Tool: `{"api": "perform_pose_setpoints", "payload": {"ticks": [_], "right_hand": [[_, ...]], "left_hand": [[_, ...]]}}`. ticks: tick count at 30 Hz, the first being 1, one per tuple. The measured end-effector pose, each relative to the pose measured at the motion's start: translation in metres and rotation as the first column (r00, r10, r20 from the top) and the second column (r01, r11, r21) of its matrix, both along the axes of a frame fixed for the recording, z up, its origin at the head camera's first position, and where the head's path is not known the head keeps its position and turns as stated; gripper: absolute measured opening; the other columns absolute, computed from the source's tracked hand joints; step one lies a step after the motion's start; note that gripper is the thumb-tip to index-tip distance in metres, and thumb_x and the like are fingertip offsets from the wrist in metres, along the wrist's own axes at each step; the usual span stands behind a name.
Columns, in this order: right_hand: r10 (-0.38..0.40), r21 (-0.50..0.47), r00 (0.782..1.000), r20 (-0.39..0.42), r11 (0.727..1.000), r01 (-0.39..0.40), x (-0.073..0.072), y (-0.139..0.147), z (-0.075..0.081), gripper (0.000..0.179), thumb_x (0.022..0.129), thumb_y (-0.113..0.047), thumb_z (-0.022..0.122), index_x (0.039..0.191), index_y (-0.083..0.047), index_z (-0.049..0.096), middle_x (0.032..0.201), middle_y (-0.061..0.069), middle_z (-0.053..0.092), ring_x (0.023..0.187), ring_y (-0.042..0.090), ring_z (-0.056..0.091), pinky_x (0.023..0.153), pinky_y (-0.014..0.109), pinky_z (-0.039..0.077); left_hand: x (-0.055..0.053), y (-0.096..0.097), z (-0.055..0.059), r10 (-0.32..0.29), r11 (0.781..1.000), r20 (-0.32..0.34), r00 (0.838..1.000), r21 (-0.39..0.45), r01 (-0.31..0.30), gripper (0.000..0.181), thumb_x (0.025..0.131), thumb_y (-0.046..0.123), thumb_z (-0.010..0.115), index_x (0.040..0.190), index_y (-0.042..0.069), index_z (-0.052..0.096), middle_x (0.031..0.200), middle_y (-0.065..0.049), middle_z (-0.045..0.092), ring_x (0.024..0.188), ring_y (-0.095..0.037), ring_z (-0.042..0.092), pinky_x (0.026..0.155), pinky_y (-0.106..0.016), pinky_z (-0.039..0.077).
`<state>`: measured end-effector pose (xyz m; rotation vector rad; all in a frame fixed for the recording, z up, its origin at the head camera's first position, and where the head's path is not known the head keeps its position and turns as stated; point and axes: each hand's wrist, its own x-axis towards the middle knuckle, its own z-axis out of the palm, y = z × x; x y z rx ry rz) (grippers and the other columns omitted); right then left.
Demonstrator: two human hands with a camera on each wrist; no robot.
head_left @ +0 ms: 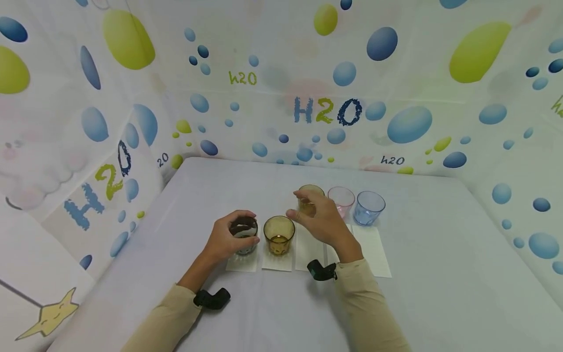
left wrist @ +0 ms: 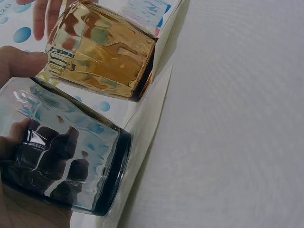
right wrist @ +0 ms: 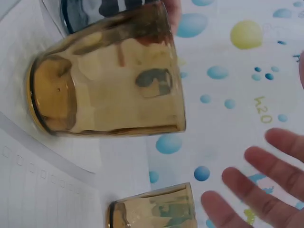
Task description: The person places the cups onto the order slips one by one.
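Observation:
On the left, my left hand [head_left: 222, 240] holds a dark grey glass [head_left: 248, 229], thumb and fingers curled round its sides. The grey glass [left wrist: 102, 156] stands upright on a paper slip, partly covered by the hand. Just right of it an amber glass [head_left: 279, 235] stands on another slip. My right hand [head_left: 324, 220] is in the air right of this amber glass, touching nothing visible. Its fingers [right wrist: 263, 190] are spread in the right wrist view. Behind that hand stands a second, yellowish-amber glass [head_left: 307, 209], partly hidden.
A pink glass [head_left: 341, 196] and a blue glass [head_left: 370, 210] stand in the back row at right. Several pale paper slips [head_left: 377, 256] lie side by side on the white-covered table [head_left: 440, 274]. Printed cloth [head_left: 272, 122] surrounds its back and sides.

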<state>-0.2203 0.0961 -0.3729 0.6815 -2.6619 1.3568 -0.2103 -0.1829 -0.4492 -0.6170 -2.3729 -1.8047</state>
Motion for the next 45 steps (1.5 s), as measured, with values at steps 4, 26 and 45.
{"api": "perform_pose_setpoints", "payload": {"ticks": [4,26,45], "right_hand": [[0.007,-0.126,0.996,-0.084,0.992,-0.018,-0.001,0.003,0.003,0.041,0.094,-0.024,0.076,0.129,-0.006,0.065,0.127,0.010,0.064,0.115,0.035,0.064,0.094,0.049,0.056],[-0.322,-0.158,0.934,-0.155,0.941,0.298,-0.032,0.007,-0.012,0.053,0.088,-0.025,0.076,0.136,-0.007,0.061,0.143,0.014,0.057,0.146,0.035,0.031,0.114,0.062,0.030],[-0.357,-0.060,0.918,-0.174,0.934,0.352,-0.045,0.007,-0.037,0.075,0.085,-0.031,0.082,0.145,-0.002,0.050,0.151,0.016,0.051,0.155,0.039,0.010,0.121,0.059,0.023]], "left_hand": [[-0.001,0.002,0.002,0.001,1.000,-0.004,1.000,0.004,-0.001,0.054,0.079,0.007,0.086,0.128,0.006,0.064,0.121,-0.013,0.067,0.109,-0.029,0.067,0.096,-0.051,0.054],[0.002,0.001,0.000,0.019,1.000,0.018,1.000,-0.012,-0.019,0.056,0.077,0.008,0.087,0.128,0.002,0.063,0.119,-0.012,0.067,0.108,-0.028,0.067,0.096,-0.048,0.055],[0.001,0.001,0.001,0.008,1.000,0.005,1.000,-0.009,-0.008,0.057,0.078,0.008,0.086,0.129,0.000,0.062,0.121,-0.014,0.067,0.109,-0.029,0.067,0.096,-0.051,0.054]]}}
